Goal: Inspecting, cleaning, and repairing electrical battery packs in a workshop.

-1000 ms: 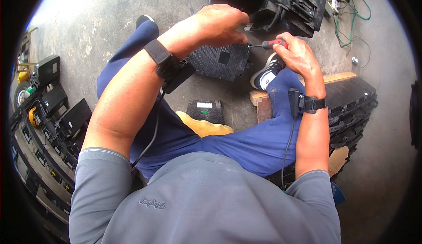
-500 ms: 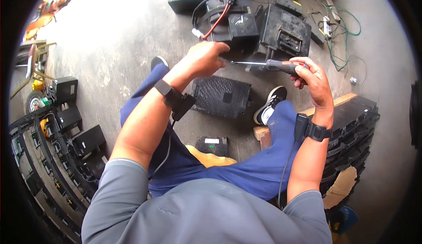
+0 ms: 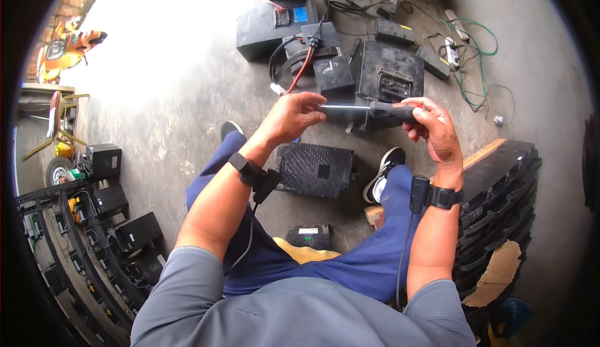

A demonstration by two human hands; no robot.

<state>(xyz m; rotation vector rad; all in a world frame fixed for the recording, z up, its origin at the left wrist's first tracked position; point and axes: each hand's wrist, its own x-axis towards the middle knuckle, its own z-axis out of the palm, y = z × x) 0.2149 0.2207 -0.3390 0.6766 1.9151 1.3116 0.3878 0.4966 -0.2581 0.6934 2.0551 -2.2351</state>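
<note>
My right hand [image 3: 434, 128] grips the dark grey handle of a screwdriver [image 3: 390, 110], held level with its metal shaft pointing left. My left hand [image 3: 292, 119] is closed, its curled thumb and forefinger around the screwdriver's tip; whatever they pinch there is too small to make out. Both hands are raised above the floor. Beneath them, between my feet, lies a black textured box [image 3: 314, 169]. Just beyond my left hand stands a black case with a red cable [image 3: 302, 72] and a white connector [image 3: 277, 89]. A black case with a handle [image 3: 390, 75] stands beyond the screwdriver.
A stack of black trays or casings [image 3: 497, 187] rises at my right, with torn cardboard [image 3: 497, 272] against it. Black boxes [image 3: 139, 229] and racks line the left. Power strips [image 3: 451, 53] and a green cable [image 3: 480, 84] lie at the far right. A small black box [image 3: 309, 237] sits between my legs.
The view has tilted, so the floor things sit lower in the picture. The screwdriver's tip has come in to my left fingertips. My right hand keeps its grip on the handle.
</note>
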